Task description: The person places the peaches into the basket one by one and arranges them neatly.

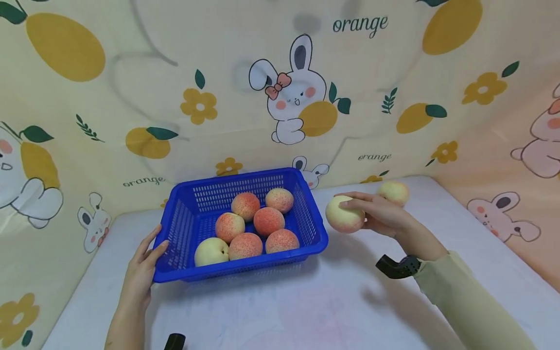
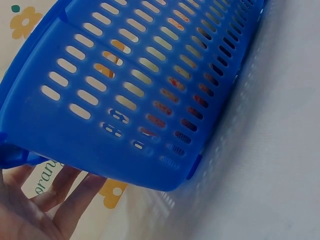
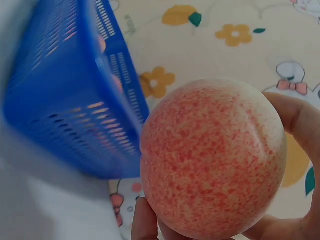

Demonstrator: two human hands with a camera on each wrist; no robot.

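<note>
A blue plastic basket (image 1: pixel 181 233) with slotted walls holds several peaches, most speckled red and one pale yellow peach (image 1: pixel 211 252) at its front left. My left hand (image 1: pixel 136 277) grips the basket's left rim; in the left wrist view, fingers (image 2: pixel 75 202) reach beneath that rim. To the right of the basket, my right hand (image 1: pixel 385 214) holds a pale peach (image 1: pixel 343 218) above the table, apart from the basket. Its red-speckled side fills the middle of the right wrist view, with thumb and fingers around it. Another peach (image 1: pixel 395 192) lies behind the right hand, partly hidden by it.
The white tabletop (image 1: pixel 280 311) extends in front of the basket and to the right. A printed cloth (image 1: pixel 236 29) with rabbits, flowers and oranges hangs close behind the table. Dark wrist-worn pieces show near both wrists, the right one (image 1: pixel 398 267) more fully.
</note>
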